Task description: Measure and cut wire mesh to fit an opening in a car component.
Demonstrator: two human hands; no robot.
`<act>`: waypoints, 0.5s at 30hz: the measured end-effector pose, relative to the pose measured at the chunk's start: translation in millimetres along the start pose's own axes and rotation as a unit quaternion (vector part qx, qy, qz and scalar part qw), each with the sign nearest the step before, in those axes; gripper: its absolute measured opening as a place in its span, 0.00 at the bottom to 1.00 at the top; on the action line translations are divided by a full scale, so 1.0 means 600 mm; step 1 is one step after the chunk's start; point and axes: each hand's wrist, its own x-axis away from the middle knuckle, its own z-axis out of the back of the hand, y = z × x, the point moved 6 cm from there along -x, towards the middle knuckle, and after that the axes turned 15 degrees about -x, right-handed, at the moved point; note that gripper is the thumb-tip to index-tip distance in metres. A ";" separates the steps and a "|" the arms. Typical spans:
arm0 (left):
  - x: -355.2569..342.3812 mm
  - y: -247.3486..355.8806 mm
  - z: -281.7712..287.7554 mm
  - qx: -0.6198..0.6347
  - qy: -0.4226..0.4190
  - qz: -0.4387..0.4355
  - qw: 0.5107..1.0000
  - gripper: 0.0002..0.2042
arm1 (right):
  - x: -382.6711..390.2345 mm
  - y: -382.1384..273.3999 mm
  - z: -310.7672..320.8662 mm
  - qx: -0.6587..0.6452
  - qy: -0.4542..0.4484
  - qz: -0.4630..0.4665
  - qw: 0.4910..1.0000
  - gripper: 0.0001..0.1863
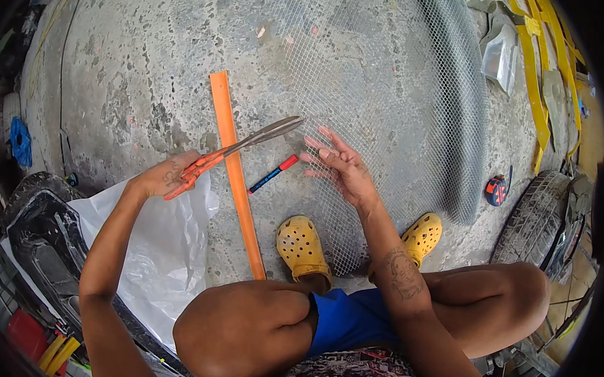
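Observation:
My left hand (168, 175) is closed round the orange handles of a pair of tin snips (253, 138). The dark blades point right, and their tips are at the left edge of a sheet of wire mesh (361, 123). My right hand (341, 165) is at that same edge, its thumb above the mesh and its fingers showing through from underneath. Below the blades an orange strip (236, 184) lies lengthwise on the floor. Between the strip and my right hand is a marker (273, 174) with a dark body and red cap.
The mesh curls into a roll (458, 129) at the right. Beyond it are a tape measure (495, 191), a tire (535, 216) and yellow strips (534, 71). Clear plastic sheeting (146, 248) and a black car part (43, 242) lie at the left. My yellow clogs (302, 247) flank the mesh.

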 end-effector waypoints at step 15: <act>-0.056 0.048 0.020 -0.015 0.006 -0.043 0.999 0.15 | -0.004 0.002 0.004 0.004 0.002 0.000 1.000 0.31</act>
